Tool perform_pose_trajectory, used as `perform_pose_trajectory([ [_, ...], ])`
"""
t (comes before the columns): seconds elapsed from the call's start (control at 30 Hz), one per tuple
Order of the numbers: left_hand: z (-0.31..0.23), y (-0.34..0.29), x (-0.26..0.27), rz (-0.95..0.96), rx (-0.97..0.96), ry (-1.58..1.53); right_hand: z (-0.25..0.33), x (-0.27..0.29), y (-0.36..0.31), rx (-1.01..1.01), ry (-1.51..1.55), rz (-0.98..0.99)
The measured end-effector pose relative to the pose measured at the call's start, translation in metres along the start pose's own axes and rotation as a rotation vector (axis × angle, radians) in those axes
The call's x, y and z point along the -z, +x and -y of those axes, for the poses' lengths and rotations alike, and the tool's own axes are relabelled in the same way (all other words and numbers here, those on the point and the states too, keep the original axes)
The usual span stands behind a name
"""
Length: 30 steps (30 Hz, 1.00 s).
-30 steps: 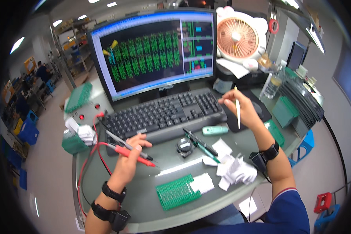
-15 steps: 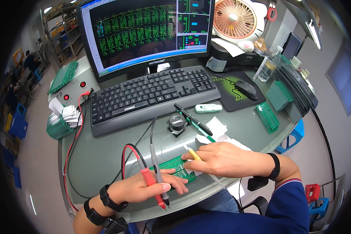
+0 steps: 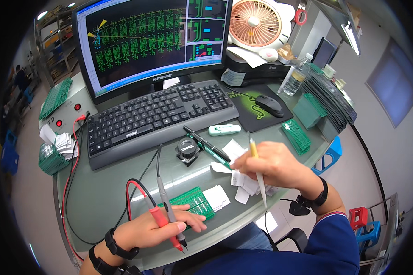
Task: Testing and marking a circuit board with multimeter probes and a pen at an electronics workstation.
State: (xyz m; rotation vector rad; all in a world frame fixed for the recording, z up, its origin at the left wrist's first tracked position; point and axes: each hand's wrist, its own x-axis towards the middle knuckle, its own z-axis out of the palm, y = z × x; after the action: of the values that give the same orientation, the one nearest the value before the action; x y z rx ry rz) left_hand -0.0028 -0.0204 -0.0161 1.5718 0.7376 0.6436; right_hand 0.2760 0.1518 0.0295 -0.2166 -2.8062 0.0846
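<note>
My left hand [image 3: 163, 227] is closed around a red test probe [image 3: 163, 220] and a grey test probe [image 3: 165, 201], both tips pointing down toward the table's near edge. Its fingertips lie on the lower side of a green circuit board [image 3: 198, 198]. White paper slips [image 3: 216, 197] stick out at the board's right end. To the right, my right hand [image 3: 273, 164] grips a slim white-and-yellow pen-like tool [image 3: 261, 185], thin end up. Below its fingers lie loose paper slips [image 3: 248, 187]; whether they touch one is unclear.
A round black-cased object [image 3: 188, 149], dark pens [image 3: 211, 143] and a white-and-green device [image 3: 224, 129] lie before the keyboard [image 3: 160, 119]. Probe cables [image 3: 68, 183] cross the left side. Mouse [image 3: 268, 105], board stacks [image 3: 296, 136], monitor [image 3: 137, 50] and fan [image 3: 257, 25] stand around.
My right hand has lifted off the circuit board and moved right over the paper slips, turning the pen-like tool more upright. White slips now show beside the board. My left hand keeps the probes.
</note>
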Motion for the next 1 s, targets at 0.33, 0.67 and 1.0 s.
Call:
perform_pose_trajectory([
  [0.33,-0.015,-0.011,0.016,-0.405,-0.256,-0.241,0.021,0.006,-0.020,-0.089,-0.007,0.234],
  [0.67,-0.007,-0.038,0.052,-1.156,-0.421,-0.232,0.102,-0.055,0.082,0.303,-0.014,0.311],
  [1.0,-0.009,-0.044,0.052,-1.204,-0.376,-0.221,0.102,-0.023,0.089,0.384,0.104,-0.013],
])
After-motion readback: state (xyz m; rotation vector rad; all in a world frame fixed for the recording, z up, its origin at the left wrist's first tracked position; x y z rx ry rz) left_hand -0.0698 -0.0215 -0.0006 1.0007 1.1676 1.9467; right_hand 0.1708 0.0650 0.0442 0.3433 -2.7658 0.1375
